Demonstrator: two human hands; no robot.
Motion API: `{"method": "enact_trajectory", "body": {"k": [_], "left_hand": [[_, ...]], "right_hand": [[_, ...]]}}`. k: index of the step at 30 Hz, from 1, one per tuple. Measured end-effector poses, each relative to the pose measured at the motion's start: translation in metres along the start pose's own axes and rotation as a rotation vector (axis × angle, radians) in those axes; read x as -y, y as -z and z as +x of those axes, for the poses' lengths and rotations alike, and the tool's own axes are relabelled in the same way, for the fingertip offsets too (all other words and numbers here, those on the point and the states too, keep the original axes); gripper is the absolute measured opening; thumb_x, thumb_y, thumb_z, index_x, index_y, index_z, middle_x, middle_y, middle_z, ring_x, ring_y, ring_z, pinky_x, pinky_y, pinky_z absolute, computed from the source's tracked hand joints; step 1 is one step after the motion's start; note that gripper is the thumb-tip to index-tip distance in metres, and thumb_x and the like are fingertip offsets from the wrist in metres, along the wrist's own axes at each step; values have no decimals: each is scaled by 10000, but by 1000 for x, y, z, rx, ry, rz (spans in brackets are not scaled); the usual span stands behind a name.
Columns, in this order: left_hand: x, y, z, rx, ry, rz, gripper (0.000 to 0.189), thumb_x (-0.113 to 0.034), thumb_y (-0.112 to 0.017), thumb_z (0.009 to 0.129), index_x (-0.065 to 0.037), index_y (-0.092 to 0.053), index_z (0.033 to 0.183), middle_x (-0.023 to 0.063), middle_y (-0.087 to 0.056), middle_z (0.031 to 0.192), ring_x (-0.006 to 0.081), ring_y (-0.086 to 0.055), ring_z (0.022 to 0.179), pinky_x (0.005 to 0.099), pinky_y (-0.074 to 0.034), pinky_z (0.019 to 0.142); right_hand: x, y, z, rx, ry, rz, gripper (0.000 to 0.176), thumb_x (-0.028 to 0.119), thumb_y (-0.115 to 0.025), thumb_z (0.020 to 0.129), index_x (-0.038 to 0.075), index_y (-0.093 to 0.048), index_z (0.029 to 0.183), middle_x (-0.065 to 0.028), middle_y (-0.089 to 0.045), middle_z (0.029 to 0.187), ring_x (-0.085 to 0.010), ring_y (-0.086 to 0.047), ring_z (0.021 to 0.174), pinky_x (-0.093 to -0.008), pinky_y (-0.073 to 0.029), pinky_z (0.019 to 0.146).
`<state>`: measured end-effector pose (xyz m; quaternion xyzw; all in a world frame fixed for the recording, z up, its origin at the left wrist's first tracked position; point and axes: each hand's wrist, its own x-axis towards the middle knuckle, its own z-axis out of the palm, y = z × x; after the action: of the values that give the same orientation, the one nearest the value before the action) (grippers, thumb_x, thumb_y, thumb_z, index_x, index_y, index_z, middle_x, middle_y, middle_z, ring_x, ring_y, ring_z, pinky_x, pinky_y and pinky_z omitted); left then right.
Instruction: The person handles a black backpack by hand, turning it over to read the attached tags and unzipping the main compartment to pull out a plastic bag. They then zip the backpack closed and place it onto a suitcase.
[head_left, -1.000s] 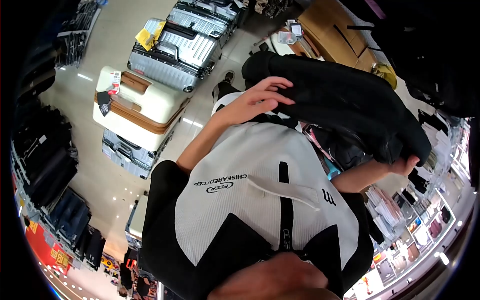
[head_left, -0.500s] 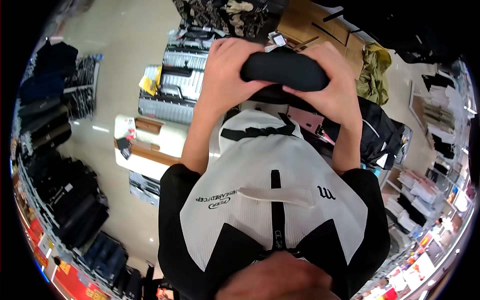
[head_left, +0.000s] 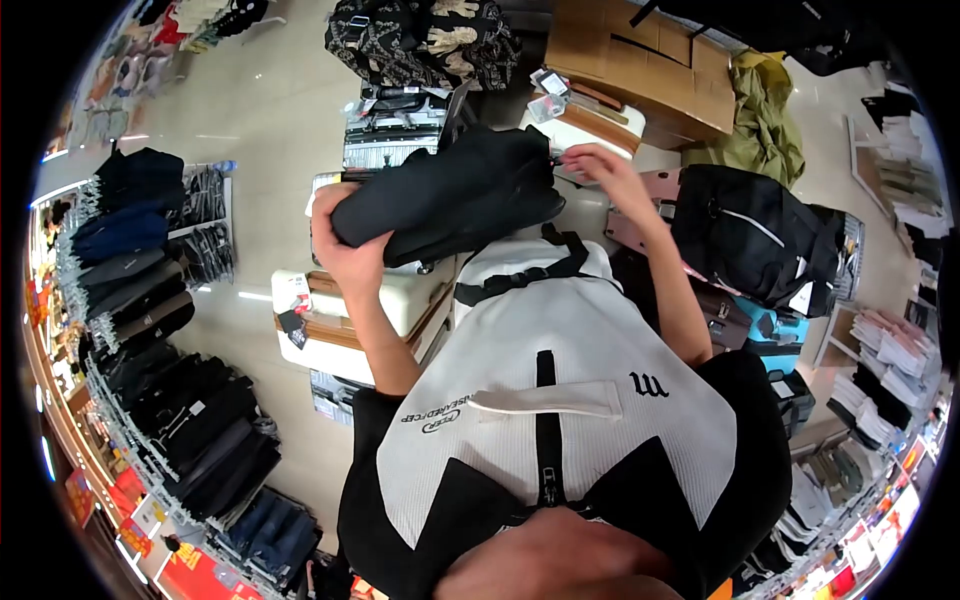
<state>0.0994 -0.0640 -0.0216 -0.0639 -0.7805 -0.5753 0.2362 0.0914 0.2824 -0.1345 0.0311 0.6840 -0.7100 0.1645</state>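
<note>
Underside of the elongated black soft-fabric bundle [head_left: 465, 190] is hidden, as are parts of the left hand's [head_left: 348, 238] fingers; the bundle also covers part of a silver ribbed hard-shell suitcase [head_left: 395, 130], forward-left of the landmark, the wearer's white ribbed top with black panels [head_left: 530, 320]. Bundle is held up forward of the top, slanting, right end farther out. Left hand is closed around its left end, thumb on the near side. Right hand [head_left: 608, 175], forward-right of the top, is half-curled at the opposite end; cannot tell whether its fingertips pinch anything. Versus 0.5 s ago: bundle then foreshortened, both hands gripping it; now stretched lengthwise.
</note>
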Motion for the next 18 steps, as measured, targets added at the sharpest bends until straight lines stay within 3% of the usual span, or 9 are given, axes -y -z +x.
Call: {"method": "enact_trajectory", "body": {"k": [2, 5, 6, 9, 13, 16, 18], "left_hand": [[-2, 1, -9, 6, 4, -79, 469, -29, -769, 529, -38, -573, 954, 76, -604, 948, 221, -580, 904, 338, -447, 882], [-4, 0, -19, 42, -23, -43, 468, -50, -780, 533, -37, -568, 950, 96, -602, 948, 225, -573, 911, 344, -441, 880], [-7, -3, -22, 50, -25, 3, 465, -54, -784, 537, -38, -566, 947, 98, -601, 950, 226, -572, 914, 344, -442, 878], [-7, -4, -32, 26, -9, 56, 475, -63, -795, 548, -39, -556, 958, 100, -597, 963, 229, -568, 924, 346, -442, 882], [-9, 4, -41, -78, 60, 26, 514, -62, -795, 551, -39, -542, 998, 103, -594, 982, 235, -565, 929, 352, -443, 901], [-6, 12, -44, -78, 61, 12, 532, -54, -783, 547, -34, -530, 1014, 116, -590, 990, 240, -565, 934, 358, -445, 912], [-8, 11, -44, -83, 53, 9, 531, -53, -780, 544, -32, -528, 1011, 120, -589, 989, 242, -564, 936, 359, -444, 914]], "right_hand": [[-28, -22, 5, 51, -62, 14, 250, 166, -519, 983, 29, -588, 1181, -35, -653, 1037, -127, -616, 998, -265, -469, 857], [-63, -40, 9, -60, -163, -199, 308, 165, -561, 933, 11, -561, 1199, -106, -635, 1061, -183, -610, 964, -312, -482, 843], [-87, -37, 15, -41, -130, -57, 365, 160, -583, 901, 10, -519, 1227, -133, -627, 1037, -205, -602, 952, -335, -487, 828], [-135, -36, 25, -122, -208, -129, 365, 123, -555, 906, 29, -482, 1252, -42, -610, 905, -145, -558, 845, -279, -446, 768], [-135, -33, 19, -134, -240, 59, 420, 171, -635, 871, 31, -480, 1236, -157, -570, 1168, -222, -596, 1029, -330, -479, 869], [-126, -39, 22, -231, -175, 126, 430, 190, -666, 864, 40, -488, 1226, -146, -559, 1195, -213, -589, 1028, -340, -480, 874], [-127, -42, 31, -300, -156, -39, 433, 215, -690, 855, 35, -493, 1196, -148, -556, 1204, -218, -593, 1002, -341, -484, 862]]}}
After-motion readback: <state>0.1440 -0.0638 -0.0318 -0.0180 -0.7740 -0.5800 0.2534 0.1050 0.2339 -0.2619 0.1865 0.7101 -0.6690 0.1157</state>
